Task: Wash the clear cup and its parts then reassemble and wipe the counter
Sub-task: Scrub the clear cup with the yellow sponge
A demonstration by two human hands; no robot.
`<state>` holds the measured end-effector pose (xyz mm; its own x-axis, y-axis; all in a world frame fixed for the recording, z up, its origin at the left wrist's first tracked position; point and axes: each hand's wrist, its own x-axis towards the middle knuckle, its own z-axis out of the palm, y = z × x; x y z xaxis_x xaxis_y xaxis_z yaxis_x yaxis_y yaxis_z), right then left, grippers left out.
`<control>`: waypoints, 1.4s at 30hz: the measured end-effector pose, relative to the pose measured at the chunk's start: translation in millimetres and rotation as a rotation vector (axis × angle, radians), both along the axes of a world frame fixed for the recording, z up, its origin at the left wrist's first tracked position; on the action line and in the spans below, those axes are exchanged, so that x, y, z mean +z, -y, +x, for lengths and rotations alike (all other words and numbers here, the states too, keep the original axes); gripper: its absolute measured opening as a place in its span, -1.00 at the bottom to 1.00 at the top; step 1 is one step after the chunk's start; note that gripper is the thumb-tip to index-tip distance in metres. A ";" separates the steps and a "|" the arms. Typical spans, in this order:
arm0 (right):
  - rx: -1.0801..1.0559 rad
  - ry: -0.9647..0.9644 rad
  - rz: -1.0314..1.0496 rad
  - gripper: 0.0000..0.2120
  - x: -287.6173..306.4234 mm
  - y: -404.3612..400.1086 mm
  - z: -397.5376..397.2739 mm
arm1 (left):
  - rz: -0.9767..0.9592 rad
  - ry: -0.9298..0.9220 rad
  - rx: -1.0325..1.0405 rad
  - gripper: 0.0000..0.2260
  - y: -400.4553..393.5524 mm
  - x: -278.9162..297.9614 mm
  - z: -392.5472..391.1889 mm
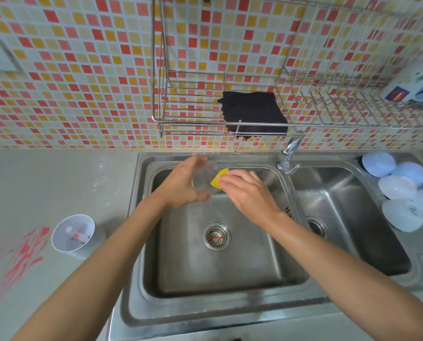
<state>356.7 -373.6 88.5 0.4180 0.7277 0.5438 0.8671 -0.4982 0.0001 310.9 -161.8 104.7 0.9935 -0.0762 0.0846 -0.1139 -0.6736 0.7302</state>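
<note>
Over the left basin of the sink [141, 217] the clear cup [205, 177] is gripped by the left hand [181, 185] while a yellow sponge [219, 178] is pinched by the right hand [248, 193] — scrubbing seems underway — with rinsing under the tap [289, 153] likely needed next.

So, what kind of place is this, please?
Most likely a home kitchen: a steel double sink with a tap, a tiled wall behind it, and a wire dish rack hanging above.
</note>
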 end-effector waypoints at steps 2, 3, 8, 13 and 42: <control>0.007 0.000 0.040 -0.79 2.3 -3.9 0.2 | -0.007 0.019 0.016 -0.11 3.2 -2.3 -2.6; 0.013 -0.010 0.044 -0.79 3.6 -6.6 -1.0 | 0.004 0.035 0.032 -0.08 4.3 -3.7 -3.4; -0.012 -0.381 0.098 -0.79 16.7 -20.9 -14.1 | 0.069 0.125 0.119 -0.17 1.3 -6.9 -3.7; -0.068 -0.913 0.168 -0.79 22.7 -21.5 -13.9 | 0.263 0.106 0.092 -0.22 -3.2 -5.4 -3.5; -0.009 -0.329 -0.243 -0.71 15.1 -6.7 -9.7 | 0.262 0.032 -0.121 -0.20 10.0 -3.1 -2.8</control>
<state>347.0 -367.0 103.6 0.5480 0.8141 0.1921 0.8360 -0.5254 -0.1580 308.1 -171.9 101.6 0.9730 -0.2174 0.0775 -0.2250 -0.8191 0.5277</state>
